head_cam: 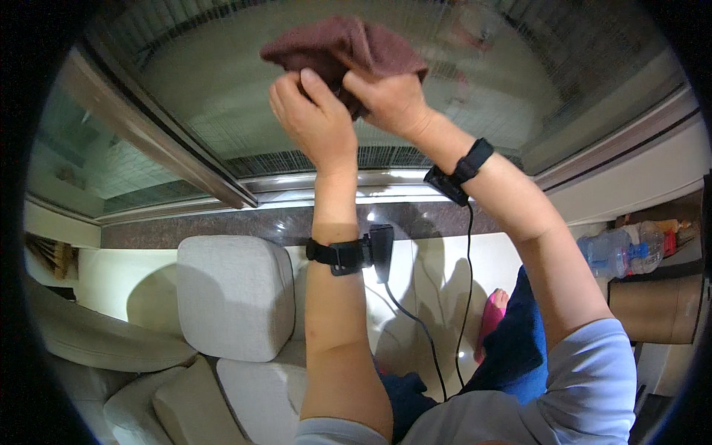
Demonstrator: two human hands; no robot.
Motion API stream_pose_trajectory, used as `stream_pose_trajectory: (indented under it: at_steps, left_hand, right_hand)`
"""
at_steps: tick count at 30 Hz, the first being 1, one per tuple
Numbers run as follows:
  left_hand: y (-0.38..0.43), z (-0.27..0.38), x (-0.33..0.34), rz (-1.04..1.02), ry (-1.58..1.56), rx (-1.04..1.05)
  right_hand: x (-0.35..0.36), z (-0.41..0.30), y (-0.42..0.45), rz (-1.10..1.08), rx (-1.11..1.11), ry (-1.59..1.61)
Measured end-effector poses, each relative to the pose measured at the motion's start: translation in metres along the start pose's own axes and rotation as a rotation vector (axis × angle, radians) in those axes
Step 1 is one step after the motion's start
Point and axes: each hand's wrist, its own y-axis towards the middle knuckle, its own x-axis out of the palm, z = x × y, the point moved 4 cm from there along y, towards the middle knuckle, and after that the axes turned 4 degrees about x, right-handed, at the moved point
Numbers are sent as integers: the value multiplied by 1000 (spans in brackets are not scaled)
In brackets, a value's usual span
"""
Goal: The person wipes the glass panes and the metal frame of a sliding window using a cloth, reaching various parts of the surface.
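A maroon cloth (356,50) is bunched between my two hands, in front of a large glass pane (239,100) of a metal-framed window or sliding door. My left hand (320,114) grips the lower left part of the cloth. With curled fingers, my right hand (389,100) holds its lower right part. Whether the cloth touches the glass cannot be told. Each wrist bears a black strap with a small device and a cable.
A metal frame post (161,128) divides the glass at left. Below the sill lie a light grey ottoman (233,295) and sofa cushions (194,395). Plastic bottles (617,250) and a cardboard box (653,311) stand at right. Two cables hang between my arms.
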Motion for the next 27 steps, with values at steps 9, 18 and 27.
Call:
stream_pose_trajectory:
  at_steps: [9,18,27]
  left_hand:
    - [-84,-23,4,-206,82,-291]
    - [-7,85,37,-125,-37,250]
    - [-21,195,140,-226,-4,548]
  right_hand:
    - [16,-24,-59,-37,201,201]
    - [-84,43,39,379,-16,44]
    - [-183,163,-16,441,167,-116]
